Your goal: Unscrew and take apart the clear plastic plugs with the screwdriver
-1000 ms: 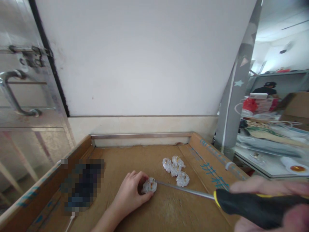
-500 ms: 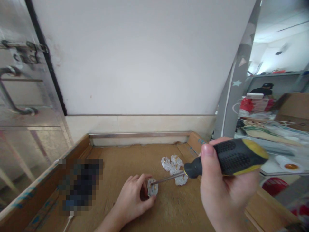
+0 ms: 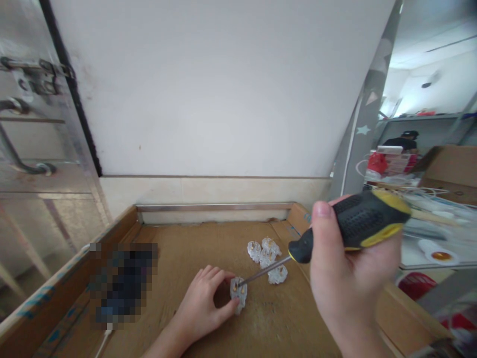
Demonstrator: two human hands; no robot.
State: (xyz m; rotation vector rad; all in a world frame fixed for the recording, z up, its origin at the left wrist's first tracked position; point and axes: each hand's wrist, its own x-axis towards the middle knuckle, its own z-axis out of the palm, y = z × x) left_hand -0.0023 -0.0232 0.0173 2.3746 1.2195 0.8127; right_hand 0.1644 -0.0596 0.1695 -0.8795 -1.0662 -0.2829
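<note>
My left hand [image 3: 206, 303] rests on the cardboard and pinches a small clear plastic piece with brass-coloured metal parts [image 3: 239, 297] between thumb and fingers. Wrapped round the black and yellow handle of a screwdriver [image 3: 367, 219] is my right hand [image 3: 345, 278], thumb along its side. The metal shaft slants down to the left, and its tip meets the brass part of the held piece. Just beyond the shaft, several similar clear plastic pieces [image 3: 267, 257] lie in a loose cluster on the cardboard.
Cardboard [image 3: 179, 248] with raised side walls lines the work surface. A blurred-out dark object [image 3: 126, 283] with a white cable [image 3: 104, 340] lies at the left. Behind is a white wall [image 3: 216, 89]. At the right, a person [image 3: 404, 142] is beyond a cluttered table [image 3: 413, 256].
The screwdriver handle has risen slightly, so the shaft slants more steeply. The held plastic piece has shifted a little to the right and down, still in my left hand.
</note>
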